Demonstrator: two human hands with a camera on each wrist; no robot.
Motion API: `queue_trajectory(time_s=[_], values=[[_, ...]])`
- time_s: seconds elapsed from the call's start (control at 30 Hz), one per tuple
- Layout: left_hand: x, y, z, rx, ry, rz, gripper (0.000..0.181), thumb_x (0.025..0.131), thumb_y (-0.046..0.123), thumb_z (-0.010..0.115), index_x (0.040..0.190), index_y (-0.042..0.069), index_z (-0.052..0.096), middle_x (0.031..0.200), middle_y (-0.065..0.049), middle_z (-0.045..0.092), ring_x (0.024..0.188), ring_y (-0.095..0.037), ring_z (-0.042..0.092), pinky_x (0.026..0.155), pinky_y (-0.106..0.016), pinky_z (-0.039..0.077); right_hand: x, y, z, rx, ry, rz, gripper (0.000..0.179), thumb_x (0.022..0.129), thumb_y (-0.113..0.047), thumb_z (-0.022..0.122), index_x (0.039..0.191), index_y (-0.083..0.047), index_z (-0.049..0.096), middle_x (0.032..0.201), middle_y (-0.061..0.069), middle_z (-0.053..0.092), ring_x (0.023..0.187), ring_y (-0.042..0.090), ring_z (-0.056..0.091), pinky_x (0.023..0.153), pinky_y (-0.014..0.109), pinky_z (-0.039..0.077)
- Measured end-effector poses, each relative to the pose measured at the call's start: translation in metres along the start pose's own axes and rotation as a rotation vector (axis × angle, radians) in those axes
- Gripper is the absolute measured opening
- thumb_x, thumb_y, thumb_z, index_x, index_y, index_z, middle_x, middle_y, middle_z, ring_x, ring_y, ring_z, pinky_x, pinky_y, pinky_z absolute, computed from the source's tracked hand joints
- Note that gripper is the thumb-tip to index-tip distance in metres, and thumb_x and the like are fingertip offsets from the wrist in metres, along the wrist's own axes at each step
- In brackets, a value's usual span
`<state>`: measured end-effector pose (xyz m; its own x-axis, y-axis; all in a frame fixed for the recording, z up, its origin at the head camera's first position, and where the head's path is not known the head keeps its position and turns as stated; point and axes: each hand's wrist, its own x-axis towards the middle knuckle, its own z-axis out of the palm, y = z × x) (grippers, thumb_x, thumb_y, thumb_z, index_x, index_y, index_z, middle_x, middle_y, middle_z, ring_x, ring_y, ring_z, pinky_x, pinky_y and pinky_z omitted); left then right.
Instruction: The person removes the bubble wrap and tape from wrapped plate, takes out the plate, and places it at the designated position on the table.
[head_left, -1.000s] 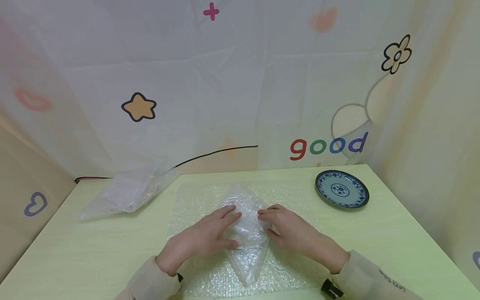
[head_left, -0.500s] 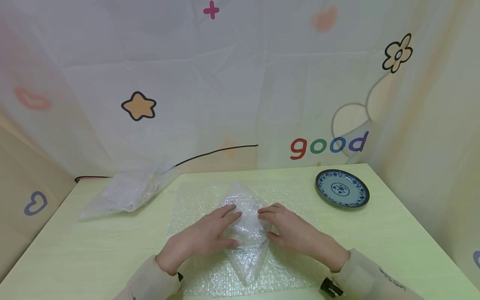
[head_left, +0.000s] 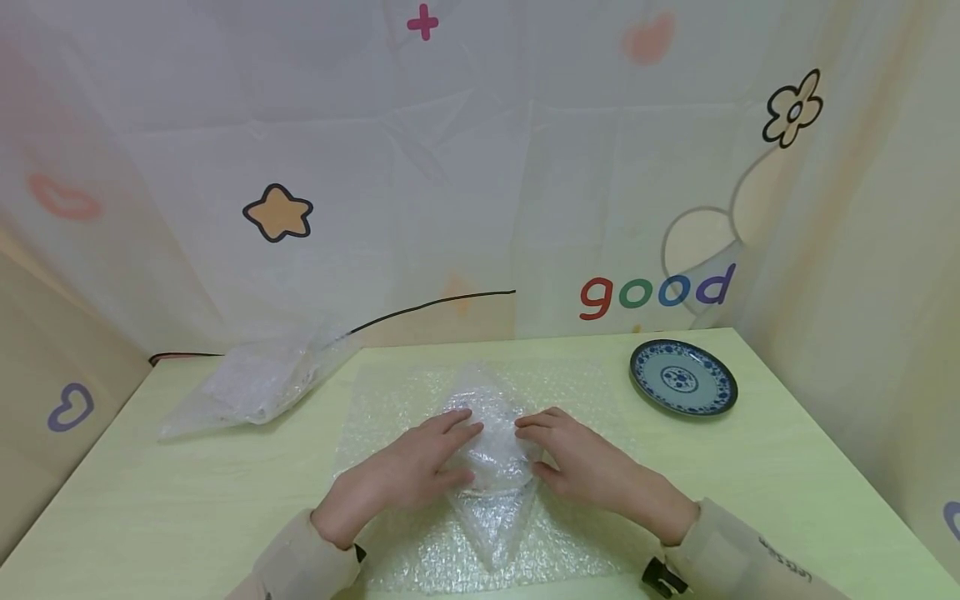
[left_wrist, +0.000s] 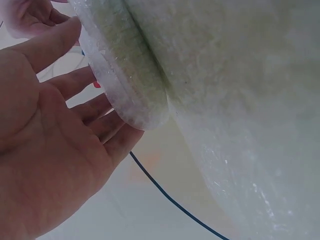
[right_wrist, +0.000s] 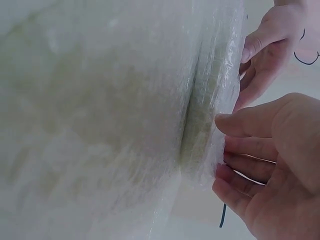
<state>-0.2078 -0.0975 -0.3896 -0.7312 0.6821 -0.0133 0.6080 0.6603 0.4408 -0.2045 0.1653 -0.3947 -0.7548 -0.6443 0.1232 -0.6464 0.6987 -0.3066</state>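
Observation:
A sheet of clear bubble wrap (head_left: 420,554) lies flat on the table, with a diamond-shaped folded part (head_left: 495,458) at its middle. Both hands touch this folded part from opposite sides. My left hand (head_left: 408,467) rests its spread fingers on the left of it, thumb toward me. From the other side my right hand (head_left: 592,458) lays fingertips and thumb along its right edge. In the left wrist view the folded bubble wrap (left_wrist: 125,70) has a thick, rounded edge under loosely extended fingers (left_wrist: 127,142). The right wrist view shows that same raised edge (right_wrist: 205,115) against the thumb and fingertips.
A blue-and-white patterned plate (head_left: 680,379) sits at the back right of the pale table (head_left: 787,500). At the back left lies a clear plastic bag (head_left: 262,383) with folded wrap inside. A printed curtain (head_left: 450,167) hangs behind the table.
The left thumb has shifted slightly up along the folded bubble wrap. Otherwise both hands, the plate and the bag stay where they were.

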Motion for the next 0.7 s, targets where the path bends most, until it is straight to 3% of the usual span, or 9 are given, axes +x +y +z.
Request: queue_trajectory(time_s=[0.47,0.7], values=[[0.0029,-0.0013,0.0019,0.045,0.06,0.019,0.048,0.102,0.015,0.066,0.147,0.001,0.053,0.155,-0.024,0.042,0.141,-0.042,0.042,0.112,-0.057,0.039,0.0008,0.0,0.0008,0.006,0.001,0.03,0.035,0.095,-0.01,0.075,0.127,0.001,0.068,0.136,0.015,0.063,0.127,0.032,0.056,0.107,0.047,0.047],[0.0035,-0.0014,0.0049,0.117,0.118,0.048,0.047,0.099,0.013,0.071,0.142,0.001,0.058,0.15,-0.024,0.048,0.137,-0.042,0.048,0.109,-0.054,0.043,0.002,-0.0004,0.0011,0.022,0.006,0.052,0.035,0.093,-0.009,0.077,0.126,0.001,0.069,0.135,0.015,0.064,0.126,0.032,0.057,0.106,0.048,0.047]])
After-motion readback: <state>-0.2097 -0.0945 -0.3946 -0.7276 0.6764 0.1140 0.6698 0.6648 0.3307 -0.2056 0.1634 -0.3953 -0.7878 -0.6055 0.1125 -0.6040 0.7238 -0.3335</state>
